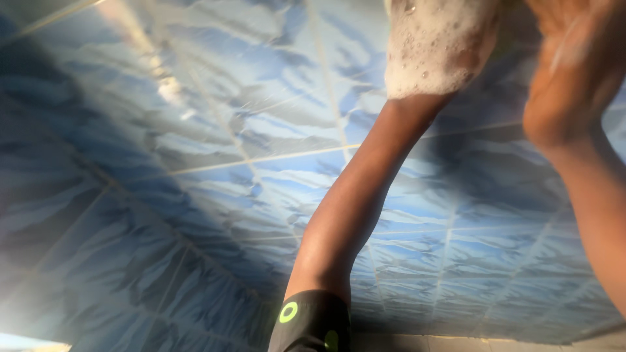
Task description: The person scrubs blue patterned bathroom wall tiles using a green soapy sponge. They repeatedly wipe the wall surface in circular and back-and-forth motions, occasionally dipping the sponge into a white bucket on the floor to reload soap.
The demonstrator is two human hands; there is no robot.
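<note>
Left hand [437, 45] up at 1 o'clock is buried in white bubbly foam [417, 65], so I can't tell if it's clenched or loose. Right hand [570, 78] at 2 o'clock is blurry, just beside it; its grip is unclear too. Behind them are glossy blue marbled tiles [195, 163] with pale grout lines. A black sleeve [310, 326] with round green dots sits at 6 o'clock.
</note>
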